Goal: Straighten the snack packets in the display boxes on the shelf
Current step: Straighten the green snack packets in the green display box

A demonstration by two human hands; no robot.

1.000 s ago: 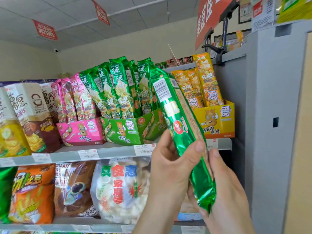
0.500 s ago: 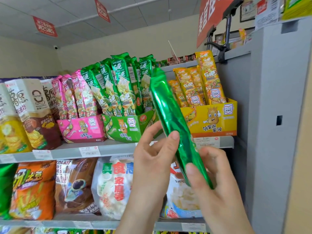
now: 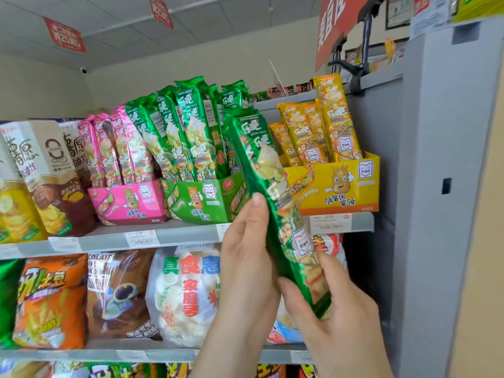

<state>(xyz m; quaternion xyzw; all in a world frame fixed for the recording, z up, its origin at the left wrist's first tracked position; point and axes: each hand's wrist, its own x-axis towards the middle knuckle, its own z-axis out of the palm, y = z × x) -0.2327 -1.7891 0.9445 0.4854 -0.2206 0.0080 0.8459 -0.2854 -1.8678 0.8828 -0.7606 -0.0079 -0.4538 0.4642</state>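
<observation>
Gripping a green packet [image 3: 268, 186] in both hands, clear of the shelf [image 3: 185, 236].
Our fingers [image 3: 257, 214] curl round it: left hand [image 3: 245, 257] at its middle, right hand [image 3: 335, 317] pinching the lower end. It tilts near us, in front of the green display box [image 3: 201, 203]. We judge it mid-reseating: next it wants lifting upright and slotting among its row.

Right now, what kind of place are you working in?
Probably a small shop or convenience store: snack packets stand in display boxes on a grey shelf with price tags along its edge, red signs hang from the ceiling, and the left hand and right hand hold a green packet.
</observation>
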